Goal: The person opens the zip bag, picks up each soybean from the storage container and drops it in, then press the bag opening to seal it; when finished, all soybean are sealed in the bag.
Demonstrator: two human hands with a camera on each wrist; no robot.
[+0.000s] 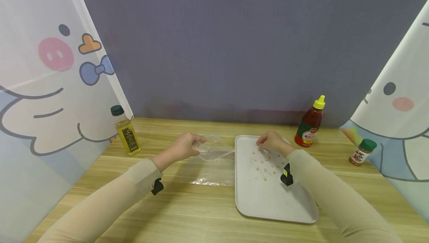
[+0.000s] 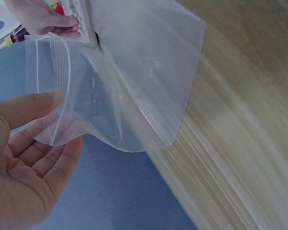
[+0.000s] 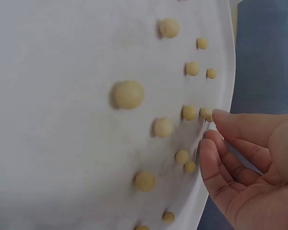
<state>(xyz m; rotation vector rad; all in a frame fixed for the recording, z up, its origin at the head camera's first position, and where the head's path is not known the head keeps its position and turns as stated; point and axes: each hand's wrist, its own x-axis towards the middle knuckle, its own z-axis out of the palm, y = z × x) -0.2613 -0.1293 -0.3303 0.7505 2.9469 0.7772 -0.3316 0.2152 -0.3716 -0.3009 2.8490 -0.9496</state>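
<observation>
A clear zip-top plastic bag (image 2: 129, 91) has its zip edge pinched between the thumb and fingers of my left hand (image 2: 29, 148). Its mouth gapes toward the tray in the head view (image 1: 212, 147). Small round pale-yellow balls (image 3: 129, 94), like soybeans, lie scattered over the far half of a white tray (image 1: 264, 202). Near the tray's far rim, my right hand (image 1: 272, 142) reaches down among them. In the right wrist view its thumb tip is beside one ball (image 3: 205, 113); a gap separates the thumb from the bent fingers (image 3: 211, 158).
An oil bottle (image 1: 129, 135) with a dark cap stands at the left. Behind the tray on the right is a red sauce bottle (image 1: 309, 125) with a yellow nozzle. A small green-capped jar (image 1: 362, 153) sits farther right. A grey panel (image 1: 214, 49) closes the table's back.
</observation>
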